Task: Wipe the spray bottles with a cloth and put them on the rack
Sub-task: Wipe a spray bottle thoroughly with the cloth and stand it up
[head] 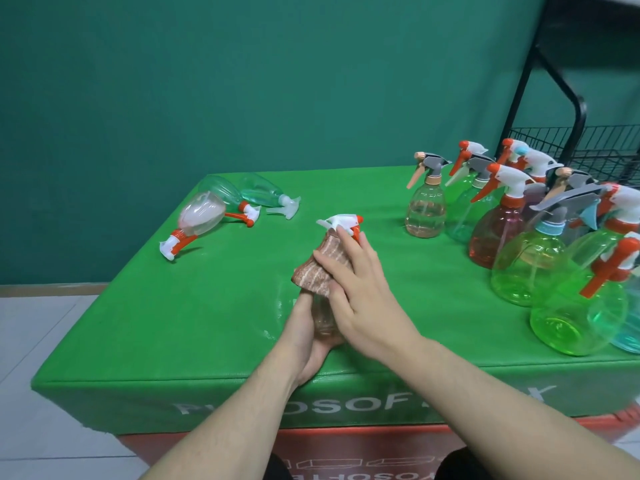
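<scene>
Now wiping one spray bottle (323, 315) mid-surface.
Left hand (306, 341) grips the base, right hand (360, 289) presses brown cloth (323, 268) around the body; slick plastic could slip and topple standing bottles (519, 244) near rack (595, 150).

The rack (595, 147) runs off the right edge — the held bottle (323, 317) sits mostly behind cloth (322, 268) and hands.

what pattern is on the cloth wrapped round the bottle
Reddish-brown with wavy whitish streaks, marbled; the cloth shows best in the head view.
</scene>
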Motion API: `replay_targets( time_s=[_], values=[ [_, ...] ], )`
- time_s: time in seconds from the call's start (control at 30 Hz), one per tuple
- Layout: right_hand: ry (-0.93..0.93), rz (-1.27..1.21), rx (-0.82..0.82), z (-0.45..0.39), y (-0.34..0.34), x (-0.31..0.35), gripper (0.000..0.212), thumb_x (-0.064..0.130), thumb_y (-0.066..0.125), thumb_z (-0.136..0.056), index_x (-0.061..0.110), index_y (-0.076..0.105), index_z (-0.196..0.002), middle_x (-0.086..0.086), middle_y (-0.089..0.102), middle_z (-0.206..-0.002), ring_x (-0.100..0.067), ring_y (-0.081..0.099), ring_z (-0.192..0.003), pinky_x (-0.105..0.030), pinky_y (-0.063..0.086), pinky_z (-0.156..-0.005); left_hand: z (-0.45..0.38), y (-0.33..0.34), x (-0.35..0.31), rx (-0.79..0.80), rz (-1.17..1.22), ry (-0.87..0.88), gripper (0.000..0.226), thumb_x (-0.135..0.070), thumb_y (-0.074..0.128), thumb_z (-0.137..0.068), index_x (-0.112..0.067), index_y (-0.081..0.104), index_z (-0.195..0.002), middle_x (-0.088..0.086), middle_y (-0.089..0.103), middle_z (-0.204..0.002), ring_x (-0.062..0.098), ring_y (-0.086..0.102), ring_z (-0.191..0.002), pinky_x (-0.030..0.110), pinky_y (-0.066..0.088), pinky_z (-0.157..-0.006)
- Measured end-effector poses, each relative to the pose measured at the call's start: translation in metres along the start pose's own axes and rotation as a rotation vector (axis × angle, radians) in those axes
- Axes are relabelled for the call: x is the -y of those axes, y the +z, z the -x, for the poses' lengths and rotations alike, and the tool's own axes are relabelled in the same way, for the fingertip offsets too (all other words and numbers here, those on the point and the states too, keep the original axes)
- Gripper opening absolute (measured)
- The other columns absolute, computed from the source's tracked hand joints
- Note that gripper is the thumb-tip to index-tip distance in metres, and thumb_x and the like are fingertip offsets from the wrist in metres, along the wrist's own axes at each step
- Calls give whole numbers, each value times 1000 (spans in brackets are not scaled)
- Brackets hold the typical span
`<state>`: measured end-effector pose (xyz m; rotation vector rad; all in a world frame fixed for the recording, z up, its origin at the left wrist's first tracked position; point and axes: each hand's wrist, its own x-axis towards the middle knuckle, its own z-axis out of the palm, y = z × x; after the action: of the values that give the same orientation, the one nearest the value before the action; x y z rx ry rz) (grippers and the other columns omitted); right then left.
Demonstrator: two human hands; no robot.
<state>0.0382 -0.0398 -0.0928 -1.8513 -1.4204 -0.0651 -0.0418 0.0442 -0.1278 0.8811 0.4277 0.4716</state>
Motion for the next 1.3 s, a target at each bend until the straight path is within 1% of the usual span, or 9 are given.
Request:
replay_targets(
  time_s=[0.13,0.23,0.37,0.57,0.77,0.87,0.97,1.17,1.3],
  values=[
    [106,-40,17,-25,-5,1,60,36,25,-97,29,36,-155,6,15,-168,-16,3,-155,-49,9,-126,1,-1,-1,18,53,24,41,-50,51,-89,-23,79,-102,9,78,-105,24,74,-87,47,60,-75],
    [223,50,-67,-31,-2,6,63,39,26,-94,27,35,-155,3,27,-162,-18,21,-147,-43,18,-122,-1,-1,-1,32,98,11,45,-47,47,-99,-25,84,-85,9,77,-96,24,74,-81,42,60,-71],
    [213,67,-143,-26,7,15,52,37,31,-94,34,47,-143,8,41,-148,-16,34,-133,-40,28,-109,-1,-1,-1,-15,109,0,49,-47,43,-103,-26,84,-88,8,77,-101,22,73,-86,38,57,-72],
    [174,-39,-36,-28,12,8,41,27,40,-106,26,55,-144,3,34,-161,-15,29,-147,-26,18,-120,1,1,-3,-42,95,14,50,-50,39,-105,-30,83,-94,6,78,-108,22,71,-92,43,51,-85],
    [65,-78,-53,-8,16,2,42,35,38,-101,31,61,-136,6,41,-156,-9,30,-146,-28,21,-122,0,1,0,-66,59,12,54,-42,36,-108,-26,83,-86,5,78,-97,17,73,-84,34,55,-73],
    [-7,-55,-83,14,21,0,40,31,38,-102,28,61,-135,3,38,-157,-15,28,-147,-34,21,-123,2,2,-4,-106,105,19,44,-45,47,-104,-16,77,-116,9,76,-117,19,73,-106,31,61,-87],
    [-73,-20,-94,38,30,-5,38,24,41,-102,25,60,-135,0,33,-160,-23,20,-152,-39,15,-126,-2,-1,-1,-99,158,9,89,-59,77,-82,-12,46,-151,21,62,-140,34,60,-131,43,51,-110],
    [-63,-11,-93,65,27,-9,34,27,39,-103,31,55,-133,5,30,-162,-20,11,-155,-25,7,-126,-4,0,4,-113,106,146,72,-42,70,-82,-19,42,-145,20,74,-112,33,74,-97,41,62,-79],
    [-59,3,-111,62,24,-7,32,37,40,-105,27,59,-128,6,30,-162,-19,8,-156,-24,6,-125,1,-1,2,-45,68,132,62,-43,65,-91,-15,50,-144,22,70,-125,33,70,-110,44,59,-94]
  ],
)
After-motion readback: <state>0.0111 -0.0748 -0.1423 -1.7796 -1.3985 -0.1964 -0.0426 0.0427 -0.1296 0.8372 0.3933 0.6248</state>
